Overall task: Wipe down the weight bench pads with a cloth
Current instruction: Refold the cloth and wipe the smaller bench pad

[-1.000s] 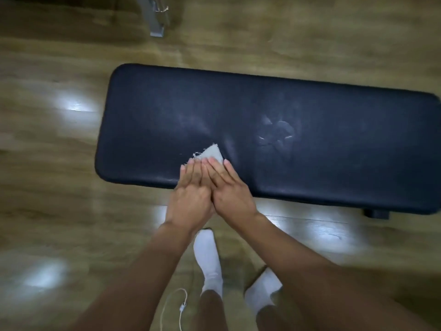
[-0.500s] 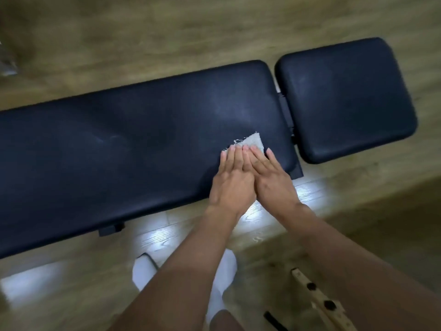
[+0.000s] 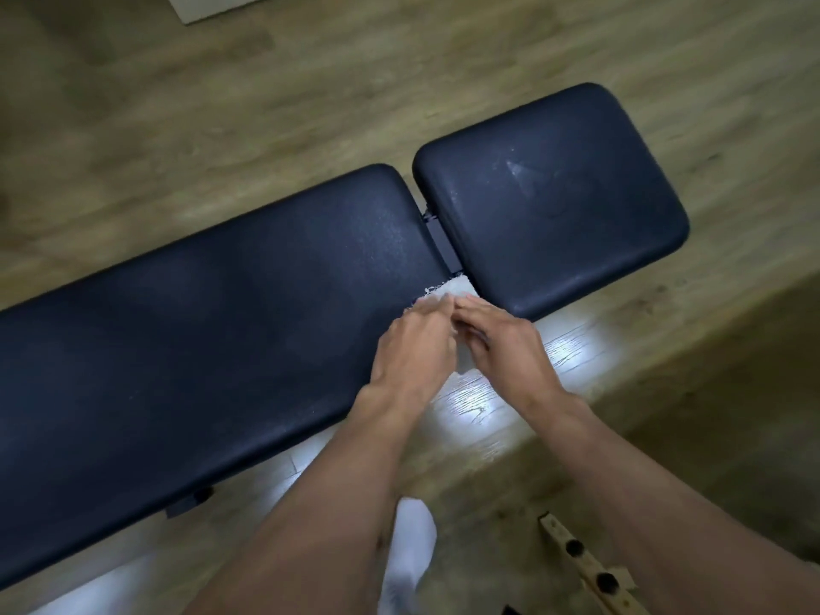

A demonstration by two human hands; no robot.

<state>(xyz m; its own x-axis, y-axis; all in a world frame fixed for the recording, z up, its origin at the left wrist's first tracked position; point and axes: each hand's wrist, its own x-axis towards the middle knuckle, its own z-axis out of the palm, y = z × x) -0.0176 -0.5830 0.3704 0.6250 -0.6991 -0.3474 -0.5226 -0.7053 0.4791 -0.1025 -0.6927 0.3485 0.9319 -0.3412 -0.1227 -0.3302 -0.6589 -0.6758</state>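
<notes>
The weight bench has a long dark pad (image 3: 213,330) and a shorter square pad (image 3: 550,201) to its right, split by a narrow gap. A small white cloth (image 3: 449,289) lies at the long pad's near right corner, beside the gap, and part of it shows between my hands. My left hand (image 3: 412,348) presses on the cloth with its fingers stretched forward. My right hand (image 3: 506,344) lies right next to it on the cloth's right side, fingers slightly bent and blurred. Most of the cloth is hidden under both hands.
Wooden floor surrounds the bench, with bright light patches (image 3: 497,392) under its near edge. My white-socked foot (image 3: 412,552) stands below the bench. A wooden bar with holes (image 3: 581,565) lies at the lower right. A pale board edge (image 3: 213,6) shows at the top.
Both hands slid the cloth right along the long pad, from near its left part to its right corner by the gap. The hands have parted slightly.
</notes>
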